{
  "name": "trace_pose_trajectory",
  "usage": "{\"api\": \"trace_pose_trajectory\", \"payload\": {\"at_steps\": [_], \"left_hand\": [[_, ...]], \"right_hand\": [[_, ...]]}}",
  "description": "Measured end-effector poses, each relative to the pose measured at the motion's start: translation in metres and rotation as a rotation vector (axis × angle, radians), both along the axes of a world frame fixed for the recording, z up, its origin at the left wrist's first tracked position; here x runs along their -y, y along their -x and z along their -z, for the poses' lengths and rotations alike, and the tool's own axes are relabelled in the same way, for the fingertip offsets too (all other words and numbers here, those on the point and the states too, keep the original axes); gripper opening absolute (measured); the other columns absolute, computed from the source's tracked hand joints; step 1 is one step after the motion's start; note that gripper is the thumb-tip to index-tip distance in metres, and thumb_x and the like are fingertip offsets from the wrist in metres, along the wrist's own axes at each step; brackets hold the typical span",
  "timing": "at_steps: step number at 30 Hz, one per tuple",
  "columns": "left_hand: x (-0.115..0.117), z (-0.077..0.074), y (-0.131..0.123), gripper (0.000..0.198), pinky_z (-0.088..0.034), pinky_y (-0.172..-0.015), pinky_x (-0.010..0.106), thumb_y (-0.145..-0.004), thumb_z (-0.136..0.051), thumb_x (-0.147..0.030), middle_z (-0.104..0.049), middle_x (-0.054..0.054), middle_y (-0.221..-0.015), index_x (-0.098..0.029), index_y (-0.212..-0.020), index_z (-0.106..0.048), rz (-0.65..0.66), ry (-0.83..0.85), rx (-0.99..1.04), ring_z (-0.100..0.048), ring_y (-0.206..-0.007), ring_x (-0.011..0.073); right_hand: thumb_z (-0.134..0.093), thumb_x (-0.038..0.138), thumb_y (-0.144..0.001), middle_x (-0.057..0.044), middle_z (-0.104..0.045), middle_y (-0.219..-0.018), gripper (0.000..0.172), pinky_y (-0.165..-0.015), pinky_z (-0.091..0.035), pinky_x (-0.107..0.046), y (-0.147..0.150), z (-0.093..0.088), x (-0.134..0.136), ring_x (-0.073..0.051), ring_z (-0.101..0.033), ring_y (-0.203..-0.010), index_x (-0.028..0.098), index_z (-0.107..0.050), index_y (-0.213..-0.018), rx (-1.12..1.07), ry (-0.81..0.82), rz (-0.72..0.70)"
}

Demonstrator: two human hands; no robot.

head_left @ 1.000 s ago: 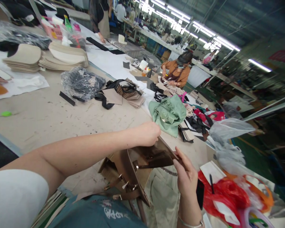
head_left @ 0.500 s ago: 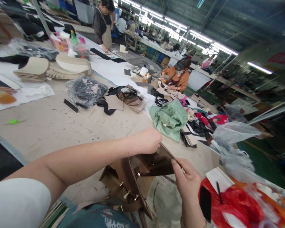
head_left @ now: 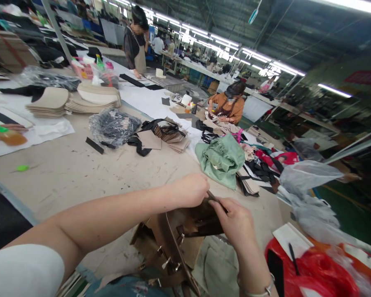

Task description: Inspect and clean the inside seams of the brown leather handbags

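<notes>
A brown handbag (head_left: 163, 231) with straps and metal buckles sits at the table's near edge, its dark inside partly showing. My left hand (head_left: 195, 189) is closed at the far end of the bag's upper edge, its fingertips mostly turned out of sight. Close beside it, my right hand (head_left: 235, 214) pinches the same edge between thumb and fingers. The left forearm crosses over the bag and covers part of it. Beneath the right wrist lies grey-green fabric (head_left: 218, 264).
Ahead lie a green cloth (head_left: 221, 156), a plastic-wrapped bundle (head_left: 114, 128) and stacked beige pieces (head_left: 92, 97). Red plastic bags (head_left: 324, 268) and a phone (head_left: 275, 268) are at the right. Across the table a person in orange (head_left: 228, 105) works. At far left another person's hand (head_left: 6, 128) shows.
My right hand has slid along the bag's edge toward my left hand, so the two are now nearly together. The left hand keeps its hold. The view has shifted slightly.
</notes>
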State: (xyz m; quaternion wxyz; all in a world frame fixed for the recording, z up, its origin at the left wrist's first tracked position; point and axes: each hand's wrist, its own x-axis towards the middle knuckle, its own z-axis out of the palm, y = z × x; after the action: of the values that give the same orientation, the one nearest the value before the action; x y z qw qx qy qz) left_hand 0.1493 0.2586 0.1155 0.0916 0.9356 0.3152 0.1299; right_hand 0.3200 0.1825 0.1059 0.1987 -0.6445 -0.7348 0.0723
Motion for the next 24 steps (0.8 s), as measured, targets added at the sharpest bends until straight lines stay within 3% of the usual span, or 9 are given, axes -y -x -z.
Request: {"api": "trace_pose_trajectory", "payload": {"at_steps": [6, 12, 20, 24], "left_hand": [[-0.001, -0.006, 0.002, 0.024, -0.046, -0.061, 0.029, -0.079, -0.056, -0.031, -0.065, 0.011, -0.072, -0.011, -0.07, -0.067, -0.038, -0.007, 0.0, -0.063, -0.07, 0.0229], [-0.013, -0.022, 0.016, 0.022, -0.042, -0.06, 0.023, -0.072, -0.067, -0.038, -0.067, 0.005, -0.071, -0.016, -0.071, -0.069, 0.032, 0.167, -0.092, -0.061, -0.069, 0.0176], [-0.013, -0.002, 0.023, 0.019, -0.043, -0.066, 0.024, -0.079, -0.058, -0.031, -0.067, 0.004, -0.074, -0.016, -0.071, -0.066, -0.05, 0.138, 0.081, -0.06, -0.069, 0.0161], [-0.01, 0.0, 0.02, 0.022, -0.044, -0.064, 0.025, -0.08, -0.056, -0.032, -0.066, 0.005, -0.073, -0.015, -0.069, -0.064, -0.083, 0.119, 0.076, -0.061, -0.069, 0.0169]], "right_hand": [[-0.052, 0.036, -0.085, 0.0, -0.066, -0.072, 0.023, -0.063, -0.04, -0.023, -0.003, 0.004, -0.002, -0.014, -0.06, -0.068, 0.024, -0.07, -0.076, -0.08, -0.004, -0.027], [-0.048, 0.038, -0.087, -0.001, -0.061, -0.065, 0.032, -0.061, -0.037, -0.023, -0.001, 0.006, -0.002, -0.013, -0.055, -0.062, 0.02, -0.066, -0.068, -0.076, -0.027, -0.068], [-0.045, 0.04, -0.089, -0.001, -0.057, -0.061, 0.037, -0.059, -0.035, -0.024, -0.003, 0.009, -0.001, -0.013, -0.052, -0.058, 0.019, -0.063, -0.065, -0.069, -0.038, -0.056], [-0.044, 0.041, -0.089, -0.001, -0.057, -0.062, 0.037, -0.061, -0.035, -0.024, -0.001, 0.01, 0.002, -0.013, -0.051, -0.058, 0.02, -0.062, -0.065, -0.058, -0.046, -0.053]]}}
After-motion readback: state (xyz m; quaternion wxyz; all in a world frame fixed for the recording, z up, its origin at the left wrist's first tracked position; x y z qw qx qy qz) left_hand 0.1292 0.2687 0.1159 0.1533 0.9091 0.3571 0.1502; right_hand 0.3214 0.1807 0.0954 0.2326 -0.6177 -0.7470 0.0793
